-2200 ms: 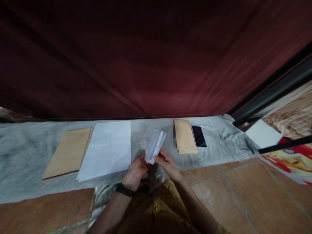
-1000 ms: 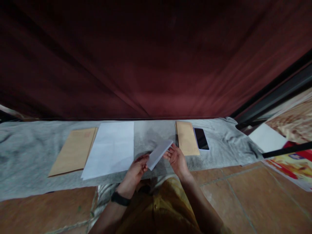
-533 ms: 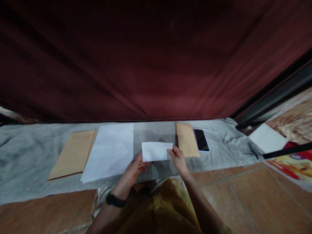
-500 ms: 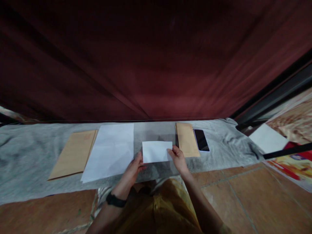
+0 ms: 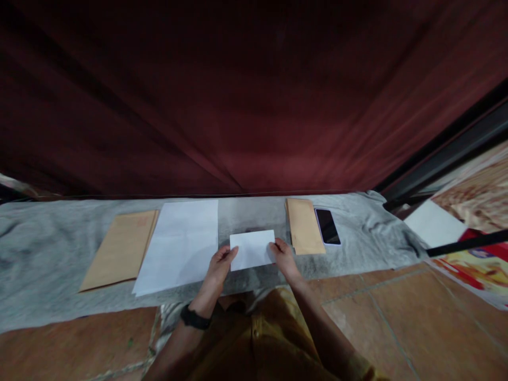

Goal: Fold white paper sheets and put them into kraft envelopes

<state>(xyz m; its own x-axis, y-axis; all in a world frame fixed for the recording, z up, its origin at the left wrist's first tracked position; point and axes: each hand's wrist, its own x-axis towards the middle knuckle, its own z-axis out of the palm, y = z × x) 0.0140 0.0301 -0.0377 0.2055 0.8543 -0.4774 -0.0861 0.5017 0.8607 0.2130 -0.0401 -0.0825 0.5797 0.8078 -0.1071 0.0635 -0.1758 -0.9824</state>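
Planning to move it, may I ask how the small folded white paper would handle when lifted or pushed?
The small folded white paper looks thin, probably light and floppy, though folding may stiffen it. On the wrinkled grey cloth, it would likely drag, not slide.

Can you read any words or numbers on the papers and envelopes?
No text here can be read.
Left brown envelope: faint reddish mark near its top corner, too blurred to read.
Folded white paper, white sheet, phone: nothing written shows.
Poster: blurred colours only.

Grey cloth (image 5: 47, 254) bears left envelope (image 5: 119, 248), white sheet (image 5: 178, 243), right envelope (image 5: 304, 226), phone (image 5: 327, 226) — red curtain (image 5: 254, 106) behind.
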